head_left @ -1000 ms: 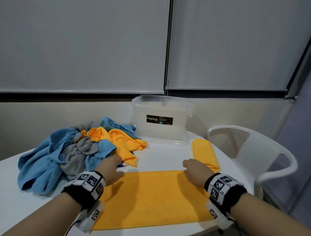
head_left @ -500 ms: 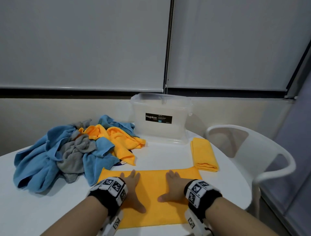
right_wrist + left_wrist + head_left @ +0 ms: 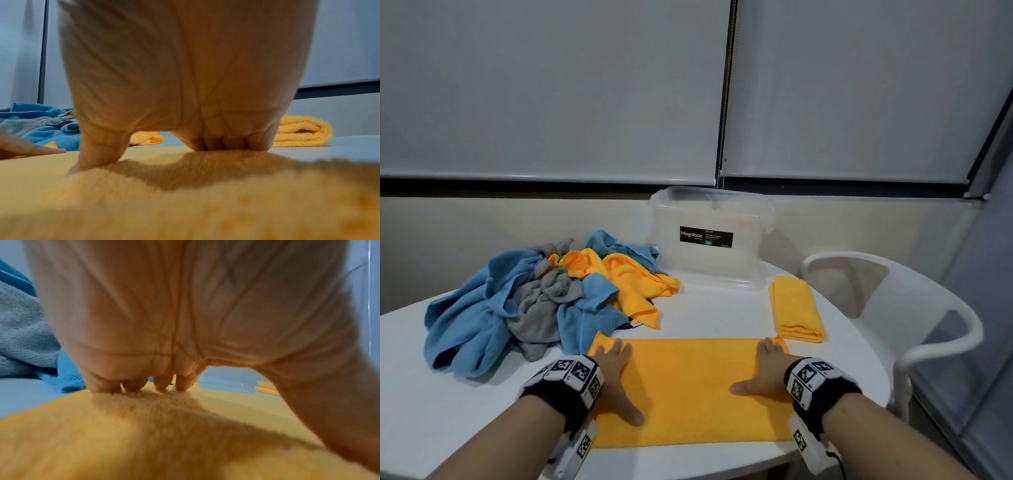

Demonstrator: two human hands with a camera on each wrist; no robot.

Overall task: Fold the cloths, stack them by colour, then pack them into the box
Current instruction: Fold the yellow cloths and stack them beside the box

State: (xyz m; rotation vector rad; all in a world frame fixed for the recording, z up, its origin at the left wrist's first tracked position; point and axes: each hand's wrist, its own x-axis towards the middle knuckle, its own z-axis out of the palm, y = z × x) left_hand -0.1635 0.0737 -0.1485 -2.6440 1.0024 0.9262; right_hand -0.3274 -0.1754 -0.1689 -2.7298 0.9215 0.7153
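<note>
We are sliding flat, unclenched hands (image 3: 616, 373) (image 3: 763, 371) outward from the cloth's (image 3: 688, 390) middle, smoothing it for its next fold.

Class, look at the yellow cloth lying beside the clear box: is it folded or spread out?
Folded. The yellow cloth beside the clear box is a narrow bundle, and the right wrist view shows stacked layers at its rounded end.

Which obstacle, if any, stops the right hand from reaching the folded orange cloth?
Probably none: the right hand lies flat close beside the folded orange cloth, with only bare table near it.
</note>
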